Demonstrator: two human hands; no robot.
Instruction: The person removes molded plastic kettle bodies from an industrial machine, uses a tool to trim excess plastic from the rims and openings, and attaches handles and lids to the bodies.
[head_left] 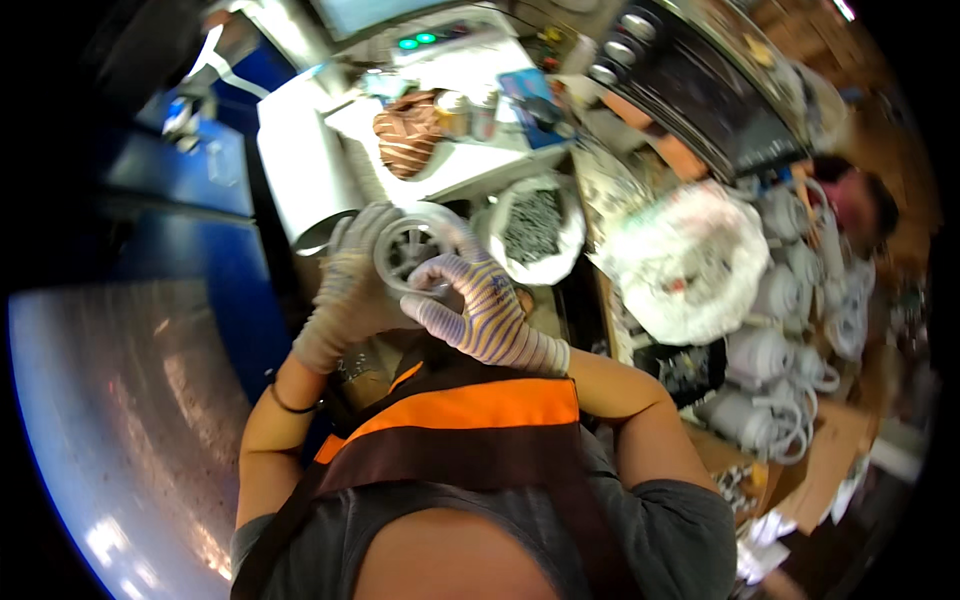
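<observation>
A round, pale plastic housing [382,262] with a dark spoked wheel inside is between my gloved hands, its open face turned up. My left hand [352,268], in a pale knit glove, is wrapped around its left side. My right hand [485,305], in a striped knit glove, grips the right side, with thumb and forefinger bent at the near rim. The underside of the housing is hidden by my hands.
Beyond my right hand stands a white-lined container of small grey pieces [537,228]. Right of it lies a large white plastic bag [690,262]. Several white appliance bodies with cords [757,355] are stacked farther right. A brown striped cloth [408,135] lies on the white worktop [465,172].
</observation>
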